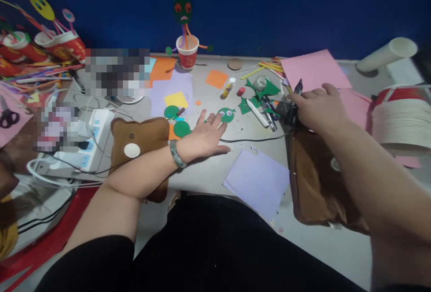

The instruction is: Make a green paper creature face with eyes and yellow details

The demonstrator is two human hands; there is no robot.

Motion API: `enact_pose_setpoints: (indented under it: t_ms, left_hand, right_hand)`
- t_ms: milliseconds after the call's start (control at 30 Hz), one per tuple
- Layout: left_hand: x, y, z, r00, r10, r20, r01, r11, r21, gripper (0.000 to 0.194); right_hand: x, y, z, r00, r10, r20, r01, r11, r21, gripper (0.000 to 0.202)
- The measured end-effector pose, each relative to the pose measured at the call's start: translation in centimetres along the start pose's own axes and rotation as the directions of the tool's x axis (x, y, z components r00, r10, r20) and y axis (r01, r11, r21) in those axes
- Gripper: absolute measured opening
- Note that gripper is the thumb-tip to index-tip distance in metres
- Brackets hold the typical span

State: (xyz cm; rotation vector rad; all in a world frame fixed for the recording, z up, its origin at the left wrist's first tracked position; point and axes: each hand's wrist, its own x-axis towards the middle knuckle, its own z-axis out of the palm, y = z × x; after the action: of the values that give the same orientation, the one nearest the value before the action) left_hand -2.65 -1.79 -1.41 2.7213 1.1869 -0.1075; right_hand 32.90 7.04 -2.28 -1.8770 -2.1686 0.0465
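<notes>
You are working at a grey tabletop (202,176) that is backing onto a dark blue partition (242,18). Along the partition, a red paper cup (187,55) is supporting a green-headed figure (183,10), and more decorated cups (69,46) are standing at the far left. A white tube (387,56) is leaning at the far right, behind a stack of paper cups (400,123) that is lying on its side. A white power strip (97,141) is occupying the left side of the table, next to one brown cushion (148,131); a second brown cushion (313,188) is lying under your right forearm. The green paper face (226,115) is lying near the middle of the tabletop, right at the fingertips of your left hand (209,137), which is resting palm down with its fingers spread. Your right hand (321,108) is pinching a black pen (298,87), tip upward. Between the face and that hand, green scraps (269,88), a white pen (257,113) and dark pens (269,114) are cluttering the surface, while a black cable (256,140) is crossing just below. A lilac sheet (257,182) is lying nearest you.
</notes>
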Motion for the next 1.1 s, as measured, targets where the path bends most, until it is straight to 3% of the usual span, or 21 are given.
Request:
enact_pose_setpoints:
  t_ms: [100, 233, 333, 433, 500, 600, 700, 800, 867, 933, 1000, 1067, 1100]
  left_hand:
    - [0.0, -0.1, 0.2, 1.000, 0.011, -0.011, -0.011, 1.000, 0.007, 0.081]
    - [0.1, -0.2, 0.1, 1.000, 0.006, -0.005, -0.006, 1.000, -0.006, 0.080]
    - [0.1, -0.2, 0.0, 1.000, 0.006, 0.006, -0.006, 1.000, -0.013, 0.079]
    - [0.2, -0.2, -0.1, 1.000, 0.010, 0.008, -0.010, 1.000, -0.020, 0.077]
    - [0.2, -0.2, -0.1, 1.000, 0.011, 0.002, -0.011, 1.000, -0.023, 0.078]
    - [0.2, -0.2, -0.1, 1.000, 0.016, -0.004, -0.016, 1.000, -0.016, 0.078]
    - [0.2, -0.1, -0.3, 1.000, 0.008, 0.014, -0.008, 1.000, -0.007, 0.078]
    - [0.2, 0.1, -0.7, 0.999, -0.001, 0.054, 0.001, 1.000, -0.006, 0.080]
    - [0.2, 0.2, -0.8, 0.997, -0.007, 0.079, 0.007, 1.000, -0.007, 0.082]
    - [0.3, 0.3, -0.9, 0.995, -0.015, 0.094, 0.016, 1.000, -0.007, 0.083]
    - [0.3, 0.4, -0.8, 0.994, -0.023, 0.105, 0.024, 1.000, -0.009, 0.084]
    - [0.3, 0.4, -0.7, 0.994, -0.025, 0.105, 0.026, 1.000, -0.010, 0.084]
    - [0.3, 0.4, -0.7, 0.995, -0.024, 0.099, 0.025, 1.000, -0.010, 0.084]
  right_hand:
    - [0.9, 0.8, 0.6, 1.000, 0.015, 0.003, -0.015, 0.999, 0.033, 0.022]
    - [1.0, 0.0, 0.7, 0.998, -0.020, 0.057, 0.022, 0.999, -0.034, 0.028]
    - [0.0, -2.0, 0.4, 0.993, -0.119, 0.016, 0.120, 0.986, -0.114, 0.028]
    - [-1.5, -5.1, 0.7, 0.970, -0.241, 0.041, 0.244, 0.960, -0.136, 0.006]
    - [-2.1, -7.0, 1.4, 0.960, -0.263, 0.094, 0.273, 0.954, -0.119, 0.015]
    - [-2.2, -9.0, 2.7, 0.973, -0.192, 0.127, 0.207, 0.970, -0.123, 0.013]
    - [-1.7, -9.7, 3.2, 0.988, -0.071, 0.140, 0.090, 0.987, -0.136, 0.036]
    - [-1.7, -10.2, 2.0, 0.987, 0.014, 0.159, 0.009, 0.989, -0.145, 0.048]
    - [-2.2, -10.7, 0.9, 0.989, -0.010, 0.145, 0.024, 0.995, -0.096, 0.046]
    - [-2.9, -11.5, 0.0, 0.997, -0.062, 0.052, 0.056, 0.992, 0.109, 0.034]
    - [-3.5, -12.4, -0.3, 0.999, -0.047, -0.009, 0.046, 0.877, 0.479, 0.021]
    - [-3.9, -13.3, 0.0, 0.999, 0.004, 0.034, -0.030, 0.583, 0.812, 0.017]
    - [-4.1, -13.7, 0.4, 0.997, -0.007, 0.077, -0.066, 0.440, 0.896, 0.019]
